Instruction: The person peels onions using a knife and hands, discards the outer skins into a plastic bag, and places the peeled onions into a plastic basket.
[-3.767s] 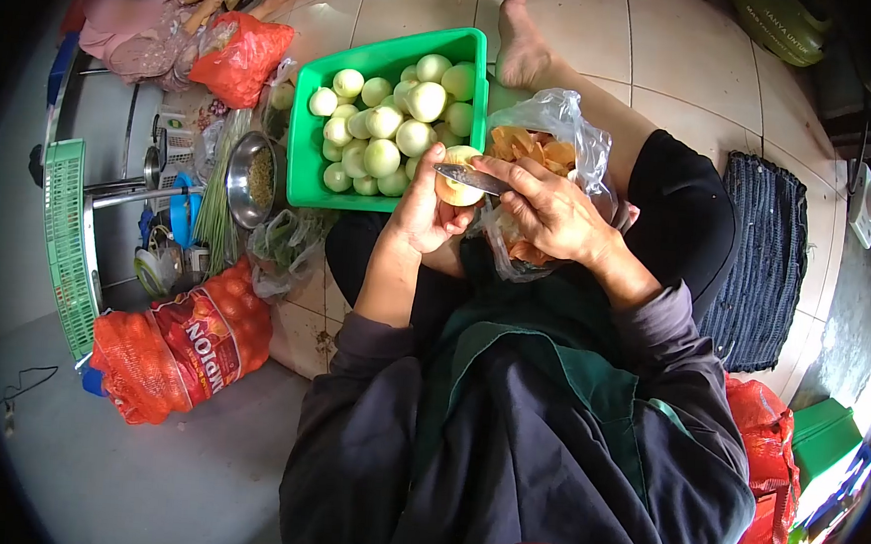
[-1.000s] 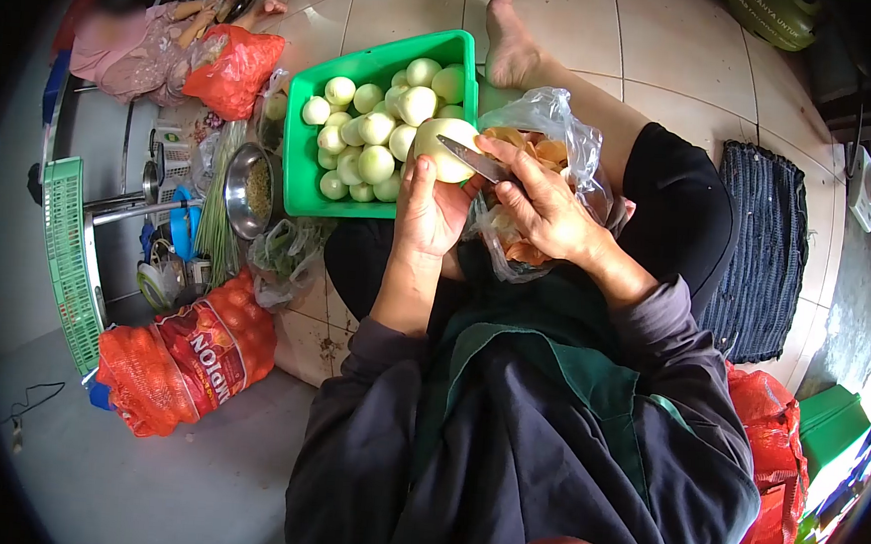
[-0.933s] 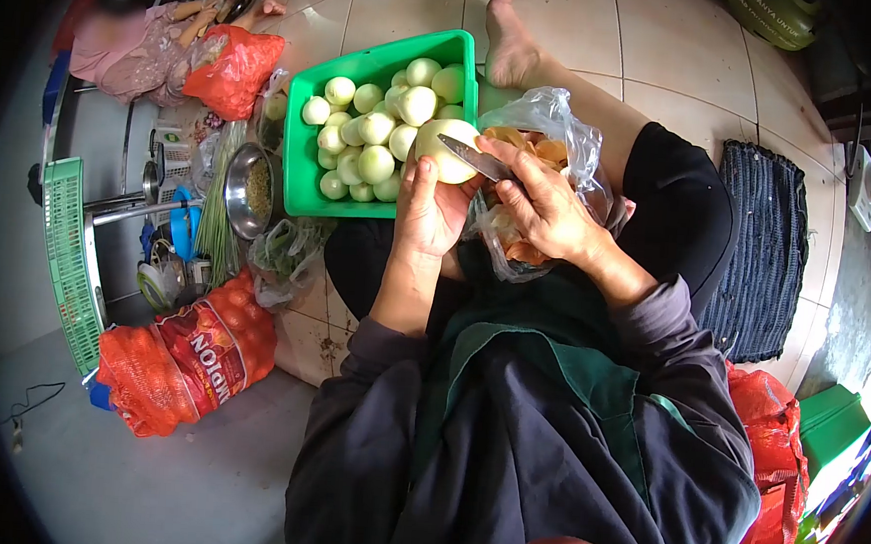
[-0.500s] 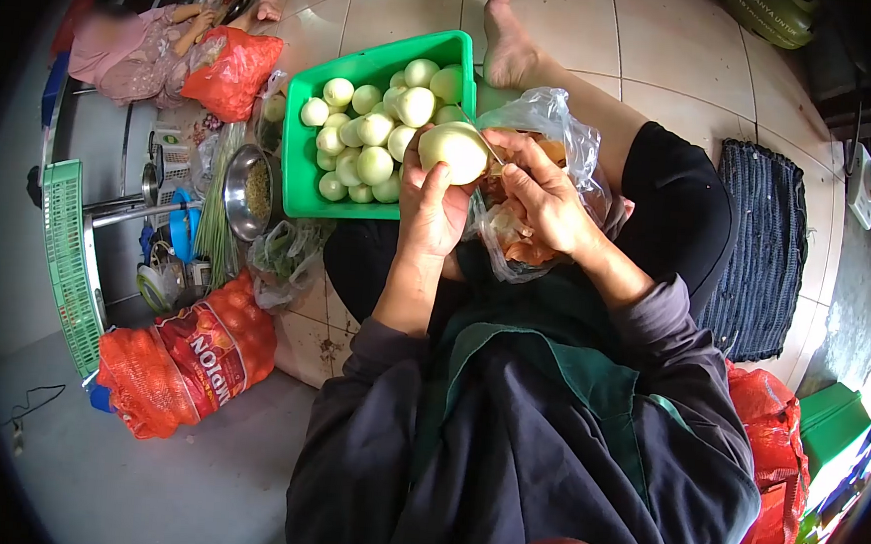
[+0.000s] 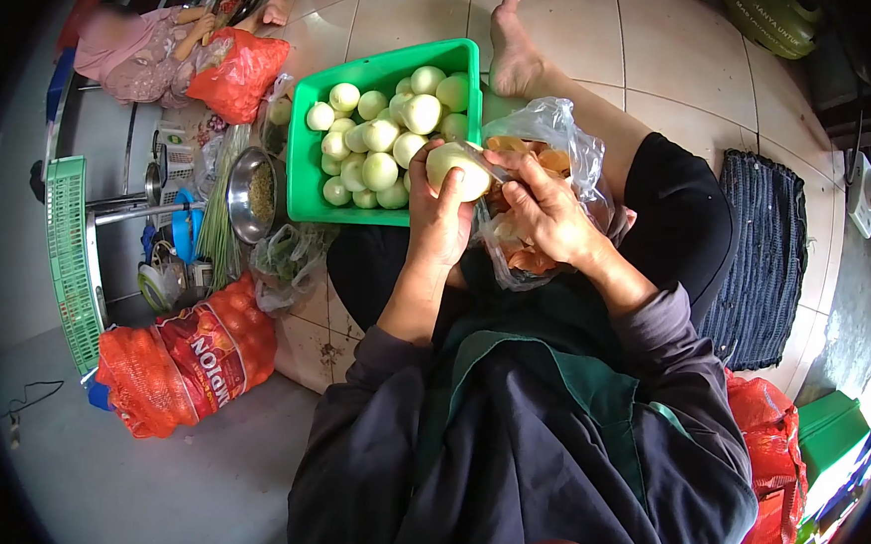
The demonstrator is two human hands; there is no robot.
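Observation:
My left hand (image 5: 437, 212) is closed around a pale, peeled onion (image 5: 456, 172), thumb along its near side. In my right hand (image 5: 551, 214) a small knife (image 5: 496, 171) is gripped, its blade lying against the onion's right side. Just beyond the left hand stands a green plastic tub (image 5: 304, 164) piled with peeled onions (image 5: 380, 169). Under the right hand, a clear plastic bag (image 5: 584, 151) holds brown onion skins (image 5: 531, 258). Most of the knife's handle is hidden inside my fingers.
A red mesh sack of onions (image 5: 237, 335) lies at the left, near a metal bowl (image 5: 235, 210) and long green stalks (image 5: 221, 229). Another person (image 5: 149, 65) sits at the upper left beside a red bag (image 5: 238, 75). A dark woven mat (image 5: 761, 252) lies at the right.
The knife blade has shifted onto the onion's upper right side, and the onion has turned slightly in my left hand. The whole view has shifted a little.

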